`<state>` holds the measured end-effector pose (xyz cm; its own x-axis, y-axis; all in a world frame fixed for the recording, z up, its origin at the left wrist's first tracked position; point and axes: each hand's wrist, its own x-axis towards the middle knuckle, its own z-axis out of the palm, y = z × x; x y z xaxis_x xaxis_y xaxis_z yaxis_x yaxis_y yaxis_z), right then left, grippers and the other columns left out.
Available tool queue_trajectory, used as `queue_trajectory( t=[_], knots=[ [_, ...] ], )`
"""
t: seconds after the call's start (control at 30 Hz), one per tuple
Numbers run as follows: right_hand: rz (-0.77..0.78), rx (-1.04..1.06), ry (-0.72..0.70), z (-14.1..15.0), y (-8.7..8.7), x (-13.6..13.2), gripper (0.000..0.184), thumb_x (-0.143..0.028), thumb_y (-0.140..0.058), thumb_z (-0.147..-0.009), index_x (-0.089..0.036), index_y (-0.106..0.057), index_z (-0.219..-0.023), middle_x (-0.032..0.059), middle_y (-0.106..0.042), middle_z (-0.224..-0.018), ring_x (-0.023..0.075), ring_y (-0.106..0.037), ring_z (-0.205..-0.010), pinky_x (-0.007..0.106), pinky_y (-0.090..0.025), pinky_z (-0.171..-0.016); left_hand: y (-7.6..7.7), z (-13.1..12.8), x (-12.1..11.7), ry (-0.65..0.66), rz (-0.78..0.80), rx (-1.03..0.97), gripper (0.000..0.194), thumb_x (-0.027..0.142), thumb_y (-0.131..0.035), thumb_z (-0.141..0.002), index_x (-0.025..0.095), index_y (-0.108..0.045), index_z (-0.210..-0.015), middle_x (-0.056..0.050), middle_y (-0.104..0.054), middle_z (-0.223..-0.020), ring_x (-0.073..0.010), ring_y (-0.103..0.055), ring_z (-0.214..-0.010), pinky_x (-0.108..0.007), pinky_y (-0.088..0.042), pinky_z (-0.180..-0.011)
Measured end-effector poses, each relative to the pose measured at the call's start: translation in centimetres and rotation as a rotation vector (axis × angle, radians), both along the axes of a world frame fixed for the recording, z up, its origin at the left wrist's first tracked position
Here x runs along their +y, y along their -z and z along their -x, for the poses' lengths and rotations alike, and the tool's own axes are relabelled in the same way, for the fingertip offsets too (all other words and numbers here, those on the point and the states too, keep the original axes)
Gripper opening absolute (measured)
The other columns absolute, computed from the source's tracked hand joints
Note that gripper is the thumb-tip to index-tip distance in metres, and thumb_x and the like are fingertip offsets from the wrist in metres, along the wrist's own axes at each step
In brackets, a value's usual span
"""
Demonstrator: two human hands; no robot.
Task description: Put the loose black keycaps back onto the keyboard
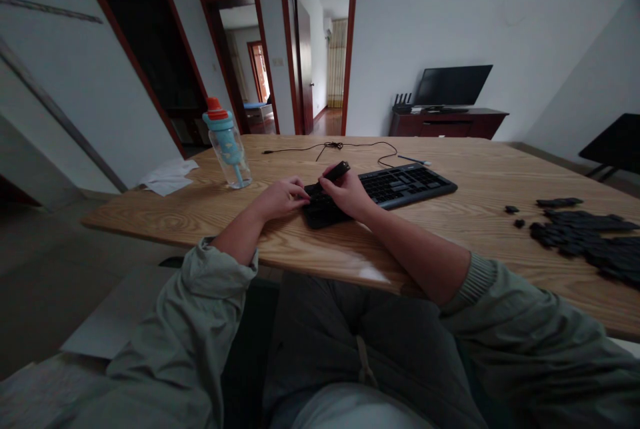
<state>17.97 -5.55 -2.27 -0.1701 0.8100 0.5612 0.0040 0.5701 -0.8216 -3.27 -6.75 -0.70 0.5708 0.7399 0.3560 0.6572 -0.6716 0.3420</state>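
A black keyboard (415,185) lies at a slant on the wooden table, with many of its keycaps off at the left part as far as I can see. My right hand (345,192) rests over its left half, closed round a thick black pen-like tool (337,174). The tool leans down to the left and its tip is hidden among the dark keys. At the keyboard's left end, my left hand (286,198) has its fingers bent together, touching the corner. What lies between those fingertips is too small to make out.
A clear bottle (230,149) with a red and blue lid stands at the left, beside crumpled white tissue (170,175). A tied black cable (334,145) and a thin blue stick (413,160) lie behind the keyboard. Loose black keycaps (580,232) are heaped at the right.
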Motion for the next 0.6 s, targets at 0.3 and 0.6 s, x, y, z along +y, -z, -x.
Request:
queue_trajectory(
  t=[0.3,0.6],
  knots=[
    [-0.176,-0.203,-0.02,-1.0,-0.8,-2.1,0.011,-0.029,-0.062,-0.076,-0.022,-0.06,-0.084,0.0024,-0.065,-0.081,0.0205,-0.06,-0.079,0.036,-0.049,-0.079,-0.2,0.0,-0.5,0.0,0.08,0.014,0.024,0.022,-0.06,-0.083,0.024,-0.081,-0.094,-0.004,-0.075,-0.094,-0.0162,-0.066,-0.085,-0.027,-0.051,-0.084],
    [-0.153,-0.343,0.052,-1.6,-0.4,-3.2,0.011,-0.028,-0.061,-0.07,-0.022,-0.055,-0.077,-0.0008,-0.058,-0.071,0.0171,-0.051,-0.068,0.03,-0.04,-0.065,-0.4,-1.1,-1.0,0.051,-0.023,0.105,0.025,0.019,-0.058,-0.089,0.024,-0.082,-0.095,-0.006,-0.072,-0.095,-0.0183,-0.065,-0.086,-0.03,-0.049,-0.083]
  ],
)
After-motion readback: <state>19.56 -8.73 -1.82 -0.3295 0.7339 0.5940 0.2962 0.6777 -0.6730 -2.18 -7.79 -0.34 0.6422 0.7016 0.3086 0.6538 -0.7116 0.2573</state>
